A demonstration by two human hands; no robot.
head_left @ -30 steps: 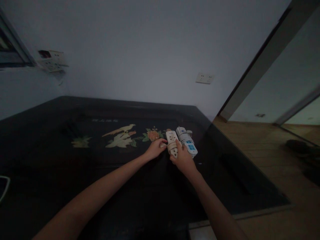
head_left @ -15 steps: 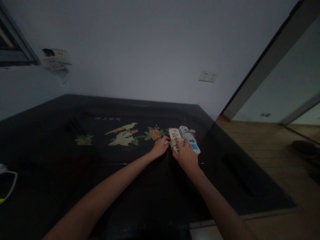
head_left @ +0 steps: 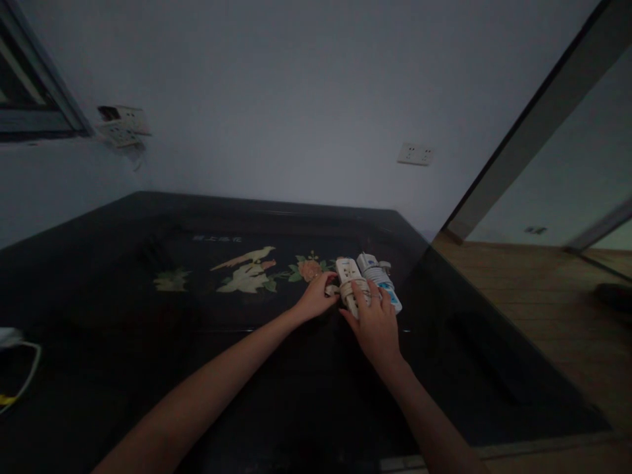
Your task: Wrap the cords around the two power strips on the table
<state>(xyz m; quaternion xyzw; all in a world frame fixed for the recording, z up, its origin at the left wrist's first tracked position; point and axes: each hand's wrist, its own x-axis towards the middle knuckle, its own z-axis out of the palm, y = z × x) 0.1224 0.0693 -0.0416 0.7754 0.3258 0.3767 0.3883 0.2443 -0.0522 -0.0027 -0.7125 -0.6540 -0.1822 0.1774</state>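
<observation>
Shifted since half a second ago, in the head view: right hand [head_left: 378, 322], now laid flatter, with fingers further apart across the cream power strip [head_left: 348, 268] and out toward the blue-socketed strip [head_left: 366, 263] just beside it.

Judged by look, likely light in the hands and stiff in the body — hard plastic, not easily broken, perhaps slippery on so glossy a surface [head_left: 296, 375]. Wound around its middle, a cord [head_left: 347, 288]: probably soft but springy, apt to slacken or slide off over an end if let go. Best to take hold across the casing at the winding, thumb on the left edge, fingers over the right, pressing loops and body together; best not to lift by the cord alone.

Lying on the dark surface, right of the painted flower [head_left: 310, 270]: cream power strip, slanting slightly, far end to the left.

Left hand [head_left: 316, 299]: narrowed, thumb and fingers about a pale cord end [head_left: 332, 289], plug-like but too dim to be sure. Right hand: half-wide over strip and winding, thumb by the near end, touching — whether gripping firmly, cannot tell.

Also unlike the earlier frame: whole scene a touch further right, likely from a turn of the head, with more of a white thing [head_left: 10, 337] showing at the left edge. Alike in both: strips side by side.
</observation>
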